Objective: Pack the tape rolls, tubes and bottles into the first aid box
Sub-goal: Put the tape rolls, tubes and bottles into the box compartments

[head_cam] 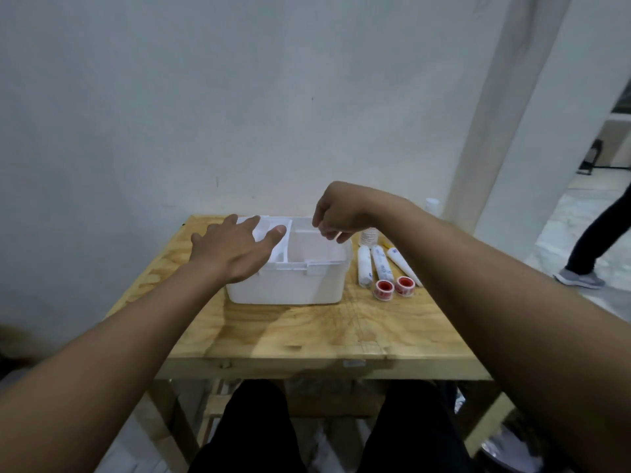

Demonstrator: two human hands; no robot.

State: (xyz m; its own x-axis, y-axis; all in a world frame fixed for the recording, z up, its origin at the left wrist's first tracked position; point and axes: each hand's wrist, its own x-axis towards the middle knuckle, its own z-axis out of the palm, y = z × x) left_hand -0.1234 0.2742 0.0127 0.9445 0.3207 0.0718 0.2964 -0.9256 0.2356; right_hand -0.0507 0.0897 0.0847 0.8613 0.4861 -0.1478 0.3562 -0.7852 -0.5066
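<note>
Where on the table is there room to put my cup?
Bare wood lies in front of the box, up to the table edge, and left of it. Right of the box is crowded with tubes and tape rolls.

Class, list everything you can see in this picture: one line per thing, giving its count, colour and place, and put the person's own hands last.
First aid box: one, white, open, mid-table, inner compartments look empty.
Tape rolls: two, white with red centres, on the table right of the box, side by side.
Tubes: three, white, lying behind the tape rolls.
Bottles: two, whitish, at the table's far right, partly hidden by the right arm.
Table: one, light plywood, against the wall.
Wall: white, behind the table.
Passer-by's leg: dark trousers, grey shoe, far right.
Left hand: open, over the box's left side.
Right hand: fingers curled over the box's far right rim; grip unclear.
</note>
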